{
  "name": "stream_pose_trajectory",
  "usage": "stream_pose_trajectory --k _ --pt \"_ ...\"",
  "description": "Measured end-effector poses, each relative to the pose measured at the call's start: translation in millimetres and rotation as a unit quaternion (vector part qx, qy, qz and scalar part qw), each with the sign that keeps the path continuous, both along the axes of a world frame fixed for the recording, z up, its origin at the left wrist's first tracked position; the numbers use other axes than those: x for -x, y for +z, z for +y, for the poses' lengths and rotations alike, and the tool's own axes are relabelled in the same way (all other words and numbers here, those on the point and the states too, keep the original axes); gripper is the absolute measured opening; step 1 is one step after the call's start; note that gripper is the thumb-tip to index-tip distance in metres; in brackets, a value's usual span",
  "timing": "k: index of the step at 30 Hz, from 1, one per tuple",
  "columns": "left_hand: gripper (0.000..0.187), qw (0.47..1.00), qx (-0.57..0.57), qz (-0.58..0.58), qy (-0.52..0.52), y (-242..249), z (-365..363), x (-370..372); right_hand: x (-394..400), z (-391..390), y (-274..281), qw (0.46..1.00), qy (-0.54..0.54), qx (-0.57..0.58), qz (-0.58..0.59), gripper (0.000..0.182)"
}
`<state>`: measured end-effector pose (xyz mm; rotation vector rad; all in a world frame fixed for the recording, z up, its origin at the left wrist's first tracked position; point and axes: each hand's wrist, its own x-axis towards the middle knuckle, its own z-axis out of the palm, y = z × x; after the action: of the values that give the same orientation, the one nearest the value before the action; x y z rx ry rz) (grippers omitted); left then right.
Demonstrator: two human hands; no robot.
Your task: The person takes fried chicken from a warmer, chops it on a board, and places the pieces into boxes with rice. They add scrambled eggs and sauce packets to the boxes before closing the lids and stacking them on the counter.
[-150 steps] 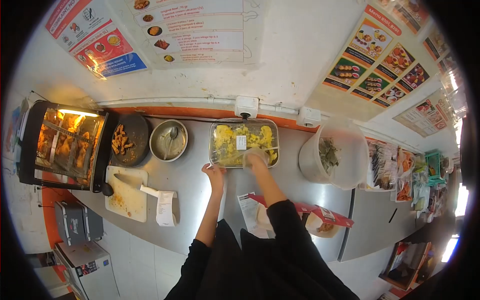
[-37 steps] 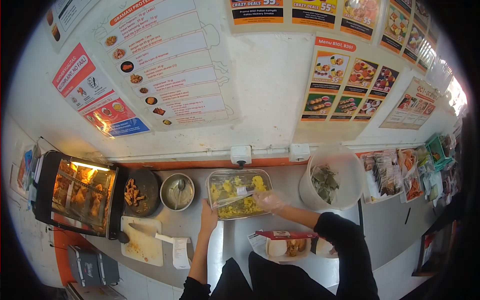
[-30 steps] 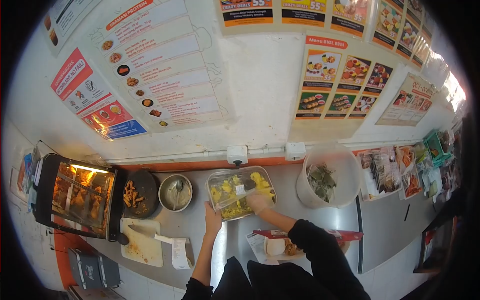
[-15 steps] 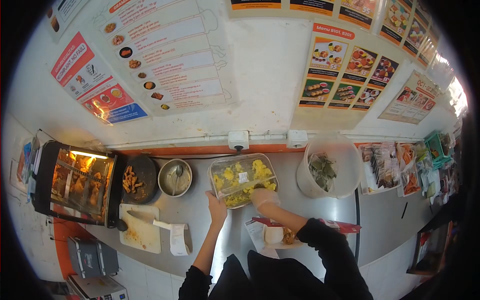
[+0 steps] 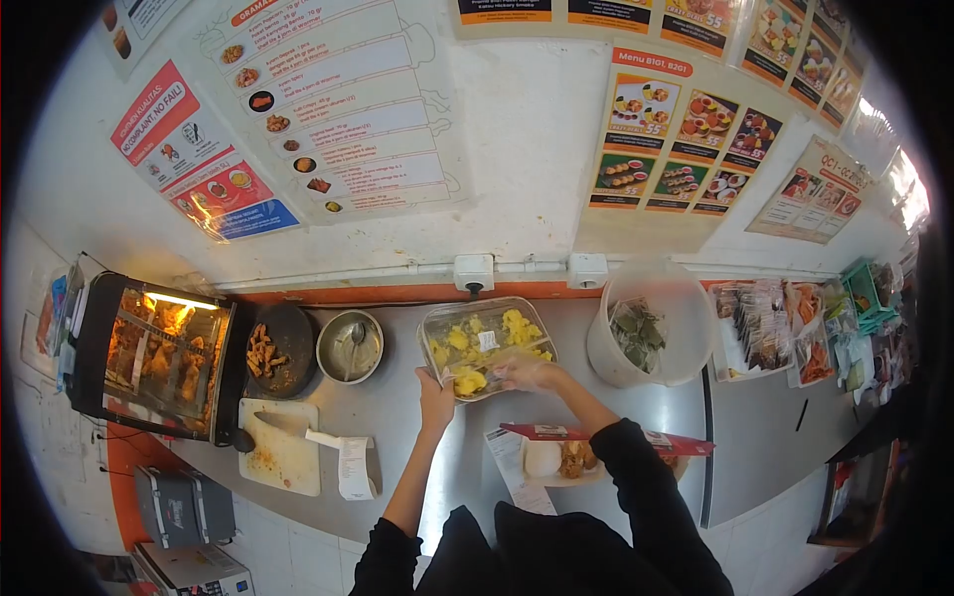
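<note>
Head view, left hand (image 5: 435, 397) clamped on tray (image 5: 545, 324) corner, right hand (image 5: 527, 373) over near edge, grip unclear

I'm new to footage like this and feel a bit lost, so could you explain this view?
There's no robot here. The camera sits on a person's head, looking forward and down at their own hands. The left hand holds the near-left corner of a clear tray of yellow food. The right hand is over the tray's near side; whether it holds a tool is unclear. Also on the counter: a dark pan, a metal bowl and a pale tub.
</note>
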<state>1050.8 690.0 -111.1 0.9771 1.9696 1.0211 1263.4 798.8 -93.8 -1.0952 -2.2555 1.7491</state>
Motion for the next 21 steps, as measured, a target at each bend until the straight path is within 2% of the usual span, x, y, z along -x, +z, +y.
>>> stream_pose_trajectory --k 2,5,8,10,14,17,19,20,21 --pt "0.035 1.0 0.009 -0.006 0.007 0 0 2 -19 8 -32 0.981 -0.117 0.139 0.063 0.036" --pt "0.034 1.0 0.005 -0.01 0.013 -7 0 7 -47 18 -22 0.98 -0.118 0.158 -0.032 0.034" --pt "0.033 0.999 0.002 -0.028 0.022 -22 4 12 -72 20 -45 0.949 -0.145 0.271 0.069 0.034" --pt "0.033 0.999 -0.001 -0.038 0.028 -33 5 15 -89 15 -39 0.956 -0.15 0.245 0.054 0.034" --pt "0.031 0.999 -0.02 -0.036 0.024 -48 7 18 -111 -15 -6 0.941 -0.217 0.238 0.107 0.034" --pt "0.031 0.998 -0.022 -0.064 0.021 -37 4 14 -136 -49 38 0.944 -0.235 0.219 0.069 0.033" --pt "0.03 0.996 -0.018 -0.081 0.023 -25 3 10 -137 -98 116 0.902 -0.351 0.247 0.037 0.033" --pt "0.03 0.996 -0.016 -0.083 0.023 -21 3 8 -137 -118 135 0.875 -0.407 0.259 0.021 0.032" --pt "0.03 0.996 -0.015 -0.085 0.024 -22 2 7 -148 -135 128 0.878 -0.394 0.271 0.027 0.031"
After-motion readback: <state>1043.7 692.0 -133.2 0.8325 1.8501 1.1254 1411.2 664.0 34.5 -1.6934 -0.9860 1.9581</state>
